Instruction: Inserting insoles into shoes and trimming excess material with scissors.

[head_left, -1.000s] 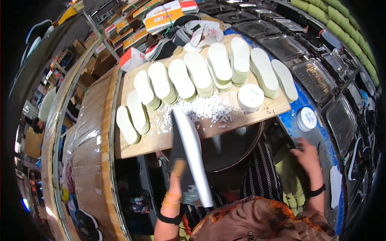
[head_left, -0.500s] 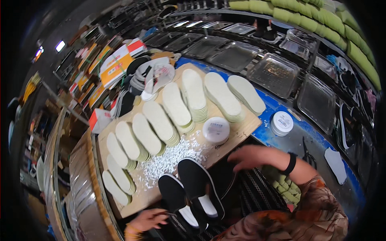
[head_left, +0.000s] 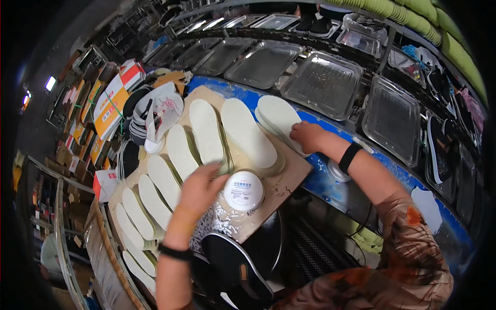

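White tub, obstacle beside left hand

Right hand touches insole stack beyond white tub; left hand just left of tub; black shoes on tub's near side.

Blue desk bears board carrying insole stacks by right grip and left grip; white tub beside latter, white scraps nearside.

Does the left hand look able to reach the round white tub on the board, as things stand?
Probably yes: the left hand is very near the round white tub, and no object visibly stands between them, so the way looks free.
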`<state>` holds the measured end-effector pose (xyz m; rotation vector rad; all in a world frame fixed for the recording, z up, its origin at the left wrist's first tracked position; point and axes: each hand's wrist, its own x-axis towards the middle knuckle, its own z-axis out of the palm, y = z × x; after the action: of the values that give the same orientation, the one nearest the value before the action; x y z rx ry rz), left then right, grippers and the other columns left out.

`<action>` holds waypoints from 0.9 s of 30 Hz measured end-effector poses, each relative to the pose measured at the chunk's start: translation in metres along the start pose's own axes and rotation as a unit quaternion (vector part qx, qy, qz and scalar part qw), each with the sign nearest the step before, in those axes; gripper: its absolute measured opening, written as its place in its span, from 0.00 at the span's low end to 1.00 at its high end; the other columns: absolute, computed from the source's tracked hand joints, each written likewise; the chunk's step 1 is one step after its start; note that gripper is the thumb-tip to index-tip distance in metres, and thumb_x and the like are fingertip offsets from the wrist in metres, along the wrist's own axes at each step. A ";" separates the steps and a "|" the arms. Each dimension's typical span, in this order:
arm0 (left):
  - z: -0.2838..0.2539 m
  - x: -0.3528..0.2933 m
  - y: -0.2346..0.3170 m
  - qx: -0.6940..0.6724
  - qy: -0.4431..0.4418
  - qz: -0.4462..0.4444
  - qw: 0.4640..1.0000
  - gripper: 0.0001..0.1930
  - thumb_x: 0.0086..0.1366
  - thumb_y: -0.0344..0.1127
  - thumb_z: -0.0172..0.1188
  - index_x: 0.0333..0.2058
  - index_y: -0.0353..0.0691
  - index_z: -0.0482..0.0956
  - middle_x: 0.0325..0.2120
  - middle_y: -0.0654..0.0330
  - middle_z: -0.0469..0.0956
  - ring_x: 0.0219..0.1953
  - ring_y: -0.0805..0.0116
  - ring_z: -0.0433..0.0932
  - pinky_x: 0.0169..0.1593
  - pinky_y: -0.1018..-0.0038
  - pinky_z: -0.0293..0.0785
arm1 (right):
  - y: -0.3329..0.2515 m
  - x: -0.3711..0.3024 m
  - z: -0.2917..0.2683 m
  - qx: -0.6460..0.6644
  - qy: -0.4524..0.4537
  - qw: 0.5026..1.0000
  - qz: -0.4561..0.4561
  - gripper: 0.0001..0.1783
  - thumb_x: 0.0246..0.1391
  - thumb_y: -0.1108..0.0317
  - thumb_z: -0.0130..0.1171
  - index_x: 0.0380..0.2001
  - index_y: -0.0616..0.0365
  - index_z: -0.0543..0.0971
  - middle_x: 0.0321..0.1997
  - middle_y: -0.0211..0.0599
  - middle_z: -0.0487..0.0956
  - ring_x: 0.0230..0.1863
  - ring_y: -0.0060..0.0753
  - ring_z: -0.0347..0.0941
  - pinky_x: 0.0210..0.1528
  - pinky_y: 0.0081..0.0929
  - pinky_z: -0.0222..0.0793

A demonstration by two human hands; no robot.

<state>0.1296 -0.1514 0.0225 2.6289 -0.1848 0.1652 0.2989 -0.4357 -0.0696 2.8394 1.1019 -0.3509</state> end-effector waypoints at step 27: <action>-0.132 -0.250 0.066 -0.234 0.355 -0.227 0.876 0.17 0.63 0.39 0.44 0.41 0.31 0.71 0.26 0.62 0.73 0.23 0.78 0.70 0.24 0.82 0.65 | -0.028 -0.105 -0.029 0.136 0.438 0.878 0.139 0.13 0.50 0.68 0.47 0.39 0.53 0.76 0.35 0.53 0.75 0.36 0.51 0.72 0.36 0.38 0.68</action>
<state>-0.1380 -0.1191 0.1303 1.9033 0.5701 0.7889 0.2104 -0.4792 -0.0159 3.4093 0.6993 0.9719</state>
